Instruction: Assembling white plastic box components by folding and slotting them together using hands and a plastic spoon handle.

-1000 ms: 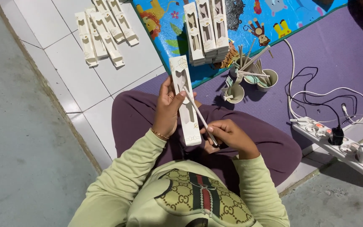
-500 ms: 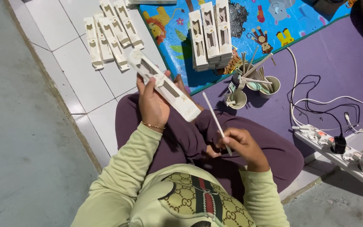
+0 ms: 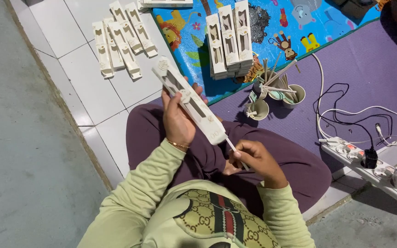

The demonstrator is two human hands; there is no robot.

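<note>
My left hand (image 3: 178, 120) grips a long cream cardboard sleeve with cut-out windows (image 3: 188, 99), held tilted above my lap. My right hand (image 3: 255, 161) pinches a thin pale stick (image 3: 232, 145) whose upper part goes into the lower end of the sleeve. Most of the stick is hidden inside or behind the sleeve. I sit cross-legged in purple trousers and light green sleeves.
Several more cream sleeves lie on the white tiles (image 3: 120, 39), and a stack of them (image 3: 229, 39) stands on the colourful play mat. Small cups holding pale cutlery (image 3: 275, 94) sit on the purple mat. A white power strip with cables (image 3: 373, 167) lies at right.
The sleeve has swung from lying level to pointing steeply up-left. My right hand brought the stick from free in the air up to the sleeve's lower end.
</note>
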